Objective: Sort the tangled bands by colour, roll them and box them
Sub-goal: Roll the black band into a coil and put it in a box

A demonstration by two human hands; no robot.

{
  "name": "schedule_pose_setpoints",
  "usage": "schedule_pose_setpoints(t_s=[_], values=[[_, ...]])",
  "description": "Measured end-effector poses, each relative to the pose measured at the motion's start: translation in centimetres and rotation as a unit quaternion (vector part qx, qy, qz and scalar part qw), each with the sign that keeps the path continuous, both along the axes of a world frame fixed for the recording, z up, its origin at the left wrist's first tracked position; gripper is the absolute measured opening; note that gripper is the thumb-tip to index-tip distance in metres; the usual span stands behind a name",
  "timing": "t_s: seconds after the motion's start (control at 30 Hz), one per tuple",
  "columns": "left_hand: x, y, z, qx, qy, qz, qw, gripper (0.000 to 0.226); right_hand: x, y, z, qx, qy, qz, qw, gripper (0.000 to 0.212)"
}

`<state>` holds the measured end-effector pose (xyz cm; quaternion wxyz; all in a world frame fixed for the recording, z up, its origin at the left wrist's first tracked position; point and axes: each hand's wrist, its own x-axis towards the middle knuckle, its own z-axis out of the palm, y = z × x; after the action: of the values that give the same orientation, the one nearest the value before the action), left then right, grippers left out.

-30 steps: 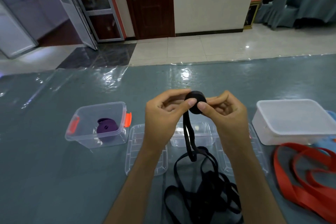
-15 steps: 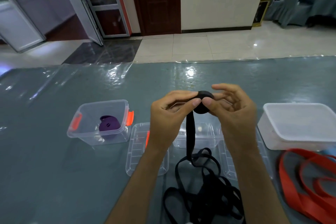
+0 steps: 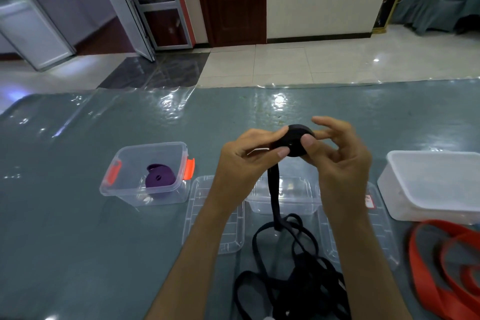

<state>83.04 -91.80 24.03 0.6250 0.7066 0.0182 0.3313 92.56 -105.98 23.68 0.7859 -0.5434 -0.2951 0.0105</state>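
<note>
While hands [image 3: 293, 161] pinch black roll [image 3: 294, 140], red label [image 3: 370, 201] unreadable.

Two hands [image 3: 241, 163] [image 3: 337, 161], one black band [image 3: 293, 267], one purple roll [image 3: 159, 183], red bands [image 3: 446, 267] of unclear number at four o'clock, two clear boxes [image 3: 124, 189] [image 3: 285, 200], two lids [image 3: 202, 215] [image 3: 376, 236], one white box [image 3: 436, 184].

Both hands, left [image 3: 244, 163] and right [image 3: 337, 163], hang above the middle of the table [image 3: 78, 241], with the open clear box [image 3: 284, 196] right beneath them. Flat clear lids lie either side of it, one on the left [image 3: 213, 215], one on the right [image 3: 363, 228]. The loose black band [image 3: 298, 275] sprawls over the near centre. Left stands the clear box with orange latches [image 3: 148, 174]; right, the white box [image 3: 436, 187] and the red bands [image 3: 446, 267]. The far strip and the near left of the table offer open passage.
</note>
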Motion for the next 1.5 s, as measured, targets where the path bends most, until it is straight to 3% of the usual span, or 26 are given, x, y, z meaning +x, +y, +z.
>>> schedule_pose_setpoints(t_s=[0.2,0.33,0.43,0.5,0.63,0.73,0.83,1.0,1.07,1.17,1.27,1.37,1.5], values=[[0.2,-0.3,-0.2,0.004,-0.030,0.071,0.997,0.034,0.6,-0.1,0.2,-0.022,0.045,0.068,0.996,0.018],[0.3,-0.5,-0.4,0.022,-0.061,0.073,0.995,0.023,0.1,0.1,0.3,0.000,0.001,0.009,1.000,0.021],[0.3,-0.6,-0.3,0.026,-0.047,0.049,0.997,0.032,-0.4,0.4,0.0,0.035,0.017,-0.007,0.999,0.017],[-0.1,-0.7,-0.1,0.025,-0.043,0.061,0.997,0.034,-0.4,0.3,0.0,0.016,0.031,0.027,0.999,0.010],[-0.8,-1.0,0.2,0.004,-0.065,0.099,0.993,0.030,-0.5,-0.4,0.5,-0.023,0.042,0.089,0.995,0.020],[-1.1,-1.1,0.2,0.010,-0.051,0.065,0.997,0.028,-1.2,-0.7,0.9,0.006,0.030,0.064,0.997,0.030],[-1.4,-0.8,0.4,-0.004,-0.017,0.018,1.000,0.035,-1.7,-0.8,0.8,0.004,0.056,0.056,0.997,0.018],[-1.9,-1.8,0.1,-0.046,-0.035,0.060,0.997,0.033,-2.0,-1.9,1.2,-0.039,0.074,0.083,0.993,0.026],[-1.6,-2.5,-0.3,-0.036,-0.043,0.053,0.997,0.026,-2.4,-2.3,1.3,-0.026,0.043,0.055,0.997,0.030],[-1.5,-3.1,-0.5,-0.025,-0.019,0.017,0.999,0.033,-2.7,-2.8,0.7,0.001,0.051,0.009,0.999,0.021],[-2.0,-3.4,-0.5,0.004,-0.019,0.022,1.000,0.031,-2.7,-3.7,0.6,-0.031,0.082,0.045,0.995,0.023],[-2.2,-3.9,-0.8,-0.034,-0.030,0.057,0.997,0.024,-2.6,-4.6,0.8,-0.056,0.086,0.068,0.992,0.028],[-2.1,-4.6,-1.0,-0.036,-0.022,0.023,0.999,0.027,-3.2,-4.6,0.8,-0.008,0.079,0.012,0.997,0.025]])
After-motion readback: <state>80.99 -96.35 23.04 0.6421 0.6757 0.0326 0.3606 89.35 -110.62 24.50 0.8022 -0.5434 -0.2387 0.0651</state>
